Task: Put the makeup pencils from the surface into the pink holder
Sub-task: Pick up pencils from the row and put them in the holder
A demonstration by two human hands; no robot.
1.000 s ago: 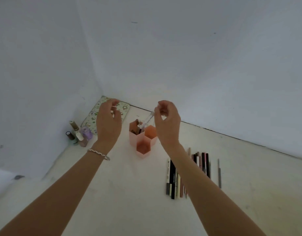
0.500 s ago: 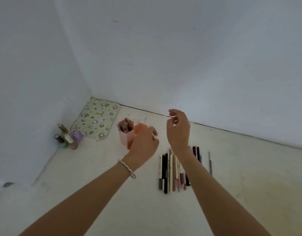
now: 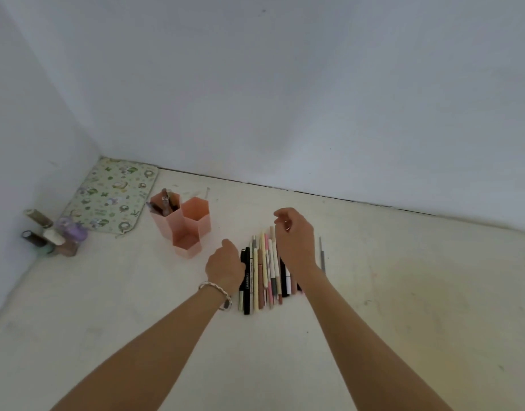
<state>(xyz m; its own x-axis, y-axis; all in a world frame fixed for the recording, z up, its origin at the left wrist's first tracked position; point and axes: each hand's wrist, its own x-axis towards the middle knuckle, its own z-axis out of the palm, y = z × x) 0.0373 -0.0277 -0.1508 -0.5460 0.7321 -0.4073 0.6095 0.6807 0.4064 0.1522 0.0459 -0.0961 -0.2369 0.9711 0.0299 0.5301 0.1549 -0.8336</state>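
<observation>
Both hands (image 3: 225, 266) lower, at pencils (image 3: 262, 271).

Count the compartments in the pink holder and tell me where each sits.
3. The pink holder has a tall back-left compartment with several pencils standing in it, a back-right one that looks empty, and a shorter front one, also seemingly empty. No others show.

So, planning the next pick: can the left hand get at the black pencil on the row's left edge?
Probably yes: the left hand sits right beside the black pencil, nothing between them.
</observation>
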